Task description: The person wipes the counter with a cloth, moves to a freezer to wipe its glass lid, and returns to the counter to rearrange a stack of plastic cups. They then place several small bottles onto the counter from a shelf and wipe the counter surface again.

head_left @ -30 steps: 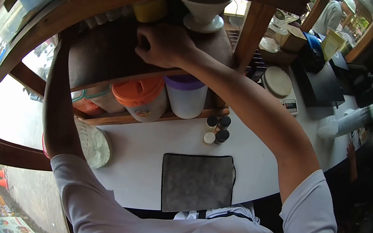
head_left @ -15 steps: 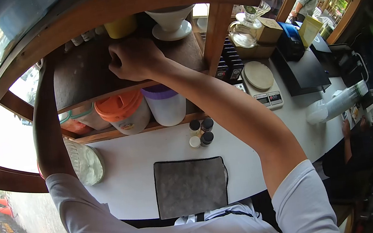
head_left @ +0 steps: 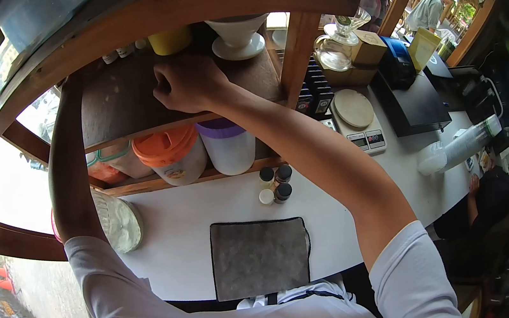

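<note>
My right hand (head_left: 191,85) is closed, its fingers curled over the dark wooden shelf (head_left: 116,106). Whatever it may hold is hidden beneath the fingers. A white coffee dripper (head_left: 238,35) stands just right of it, and a yellow container (head_left: 170,41) sits behind it. My left forearm (head_left: 69,164) reaches up along the shelf's left side; the upper beam hides the hand itself. Under the shelf are a tub with an orange lid (head_left: 168,146) and a tub with a purple lid (head_left: 225,129).
A grey cloth (head_left: 261,256) lies on the white counter (head_left: 174,253), below several small bottles (head_left: 283,192). At left is a clear round jar (head_left: 120,225). Rightward stand a kitchen scale (head_left: 365,138), a glass server (head_left: 336,55) and stacked plastic cups (head_left: 458,144). A person (head_left: 493,192) sits at far right.
The view has shifted slightly, so the shelf sits a little lower and farther right. My right hand stays closed in about the same place on the shelf. The seated person has moved slightly.
</note>
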{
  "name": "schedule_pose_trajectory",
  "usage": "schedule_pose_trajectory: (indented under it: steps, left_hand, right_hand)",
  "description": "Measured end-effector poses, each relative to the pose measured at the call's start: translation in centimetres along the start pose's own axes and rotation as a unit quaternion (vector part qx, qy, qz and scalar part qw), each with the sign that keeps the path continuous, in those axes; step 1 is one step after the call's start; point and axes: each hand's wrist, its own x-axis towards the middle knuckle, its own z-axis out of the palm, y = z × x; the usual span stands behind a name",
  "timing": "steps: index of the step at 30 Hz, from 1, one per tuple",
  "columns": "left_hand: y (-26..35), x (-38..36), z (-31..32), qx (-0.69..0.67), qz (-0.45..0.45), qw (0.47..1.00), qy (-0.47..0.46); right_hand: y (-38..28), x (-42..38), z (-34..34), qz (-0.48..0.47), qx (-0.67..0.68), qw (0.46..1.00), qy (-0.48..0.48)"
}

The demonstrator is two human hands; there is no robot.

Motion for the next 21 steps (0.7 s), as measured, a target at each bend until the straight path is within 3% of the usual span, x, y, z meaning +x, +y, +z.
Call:
schedule_pose_trajectory:
  steps: [21]
  left_hand:
    - [5.5,-1.3,0.1,-0.023,0.002,0.999,-0.029]
  right_hand:
    - [0.1,0.3,0.3,-0.014,-0.023,1.0,0.009]
